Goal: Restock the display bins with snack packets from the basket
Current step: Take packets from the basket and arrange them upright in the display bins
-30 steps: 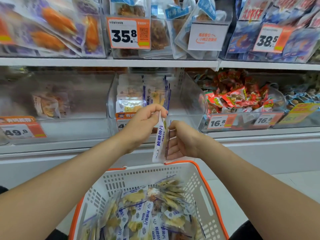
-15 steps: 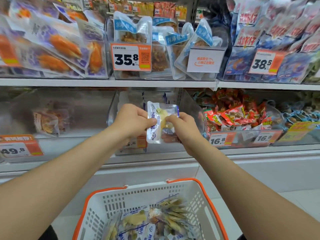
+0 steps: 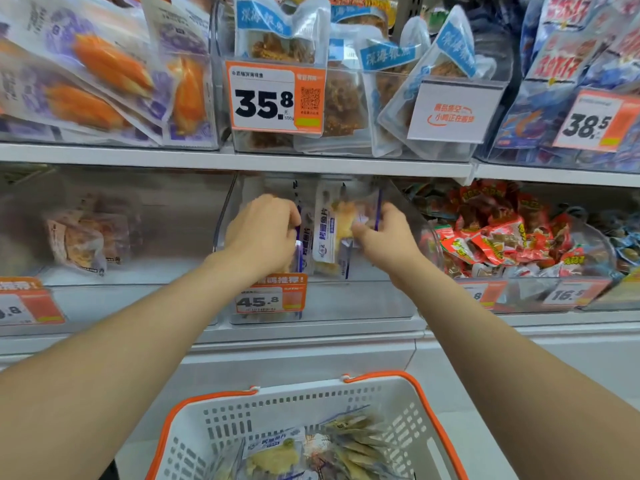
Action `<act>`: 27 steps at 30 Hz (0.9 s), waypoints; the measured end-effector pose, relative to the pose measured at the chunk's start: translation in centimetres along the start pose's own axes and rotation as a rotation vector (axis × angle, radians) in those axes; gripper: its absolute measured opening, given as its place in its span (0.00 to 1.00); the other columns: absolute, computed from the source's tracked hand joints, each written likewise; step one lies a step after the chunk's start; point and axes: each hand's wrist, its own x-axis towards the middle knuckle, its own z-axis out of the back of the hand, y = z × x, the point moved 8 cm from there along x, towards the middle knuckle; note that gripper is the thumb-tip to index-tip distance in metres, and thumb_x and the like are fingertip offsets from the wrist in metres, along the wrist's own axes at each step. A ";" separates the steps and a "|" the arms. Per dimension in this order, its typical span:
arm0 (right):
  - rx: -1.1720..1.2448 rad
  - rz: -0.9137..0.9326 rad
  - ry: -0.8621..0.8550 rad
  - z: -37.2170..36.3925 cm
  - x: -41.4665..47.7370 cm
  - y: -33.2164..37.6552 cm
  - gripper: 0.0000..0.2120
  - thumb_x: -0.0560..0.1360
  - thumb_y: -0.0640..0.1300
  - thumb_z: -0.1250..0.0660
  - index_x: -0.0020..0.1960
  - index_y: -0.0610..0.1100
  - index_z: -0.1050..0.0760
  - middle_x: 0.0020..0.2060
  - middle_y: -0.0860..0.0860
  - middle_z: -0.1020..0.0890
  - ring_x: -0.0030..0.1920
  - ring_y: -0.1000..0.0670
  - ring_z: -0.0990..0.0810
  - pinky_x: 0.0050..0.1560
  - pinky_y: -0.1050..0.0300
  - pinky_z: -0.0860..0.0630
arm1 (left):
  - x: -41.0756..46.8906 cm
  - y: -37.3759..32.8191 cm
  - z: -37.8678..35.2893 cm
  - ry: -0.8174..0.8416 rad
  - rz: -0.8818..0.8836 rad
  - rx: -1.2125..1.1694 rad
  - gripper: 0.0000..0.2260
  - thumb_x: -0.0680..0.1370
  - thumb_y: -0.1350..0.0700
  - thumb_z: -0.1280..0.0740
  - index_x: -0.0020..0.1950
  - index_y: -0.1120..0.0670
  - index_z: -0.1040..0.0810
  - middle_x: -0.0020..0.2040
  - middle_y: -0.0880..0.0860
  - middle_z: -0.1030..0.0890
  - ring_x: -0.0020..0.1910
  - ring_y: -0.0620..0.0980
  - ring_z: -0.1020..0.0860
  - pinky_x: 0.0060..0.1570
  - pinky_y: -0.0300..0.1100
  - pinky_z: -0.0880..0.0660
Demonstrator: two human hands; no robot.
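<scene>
Pinched in my right hand (image 3: 384, 237), a packet (image 3: 337, 220) stands upright inside the clear bin (image 3: 363, 299) on the lower shelf (image 3: 311, 329), just beside the row (image 3: 306, 237) of packets standing there. My left hand (image 3: 263, 233) curls against that row, fingertips hidden; I cannot tell whether it grips anything. Below both arms, the white basket (image 3: 427, 403) with an orange rim holds more packets (image 3: 277, 455) lying loose.

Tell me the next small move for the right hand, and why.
Probably loosen the grip of the right hand and leave the packet standing in the bin. It already stands upright among the row there, the left hand beside it, and the basket below holds more to fetch.
</scene>
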 end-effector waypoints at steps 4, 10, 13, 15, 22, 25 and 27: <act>-0.282 -0.013 0.090 -1.4 1.0 -1.4 0.07 0.75 0.39 0.29 0.51 0.40 0.23 0.45 0.40 0.16 0.45 0.41 0.18 0.45 0.41 0.18 | 0.4 1.1 -1.3 0.124 0.012 0.088 0.21 0.74 0.63 0.29 0.65 0.50 0.18 0.61 0.53 0.19 0.60 0.55 0.21 0.56 0.55 0.19; -0.516 0.036 0.020 -1.6 2.1 -1.2 0.16 0.70 0.43 0.21 0.34 0.42 0.28 0.32 0.47 0.21 0.34 0.47 0.21 0.28 0.59 0.30 | 0.6 1.3 -2.2 0.229 0.025 0.243 0.18 0.71 0.48 0.22 0.60 0.48 0.17 0.56 0.51 0.17 0.63 0.60 0.26 0.59 0.53 0.27; -0.519 0.023 0.021 -1.9 2.5 -1.5 0.16 0.70 0.45 0.20 0.34 0.43 0.26 0.32 0.47 0.20 0.32 0.48 0.20 0.28 0.60 0.29 | 0.5 0.8 -2.7 0.310 0.024 0.299 0.23 0.71 0.47 0.21 0.64 0.47 0.21 0.62 0.52 0.21 0.67 0.61 0.32 0.60 0.55 0.33; -0.544 0.030 0.012 -2.0 2.6 -1.4 0.17 0.70 0.46 0.20 0.35 0.42 0.27 0.33 0.47 0.21 0.32 0.47 0.22 0.27 0.60 0.33 | 0.5 0.6 -2.9 0.342 0.023 0.313 0.22 0.73 0.50 0.22 0.66 0.48 0.24 0.64 0.53 0.24 0.69 0.62 0.34 0.62 0.56 0.34; -0.568 -0.061 0.140 -3.9 2.9 -2.6 0.28 0.66 0.59 0.18 0.53 0.41 0.25 0.46 0.45 0.19 0.42 0.46 0.16 0.35 0.54 0.20 | 0.7 0.4 -3.2 0.389 0.004 0.370 0.24 0.74 0.54 0.25 0.68 0.51 0.29 0.70 0.57 0.33 0.73 0.64 0.38 0.70 0.60 0.35; -0.597 -0.066 0.284 -5.9 2.7 -2.7 0.33 0.58 0.65 0.16 0.53 0.45 0.21 0.45 0.49 0.17 0.41 0.50 0.17 0.32 0.58 0.23 | 0.8 0.7 -3.9 0.436 -0.024 0.394 0.25 0.76 0.59 0.30 0.71 0.53 0.34 0.75 0.59 0.39 0.75 0.65 0.41 0.73 0.60 0.38; -0.605 -0.057 0.260 -6.0 2.6 -2.3 0.35 0.57 0.62 0.15 0.54 0.44 0.23 0.46 0.49 0.18 0.43 0.49 0.18 0.36 0.56 0.21 | 0.8 1.0 -4.5 0.475 -0.035 0.390 0.27 0.75 0.61 0.32 0.72 0.53 0.36 0.78 0.58 0.42 0.77 0.65 0.42 0.75 0.61 0.40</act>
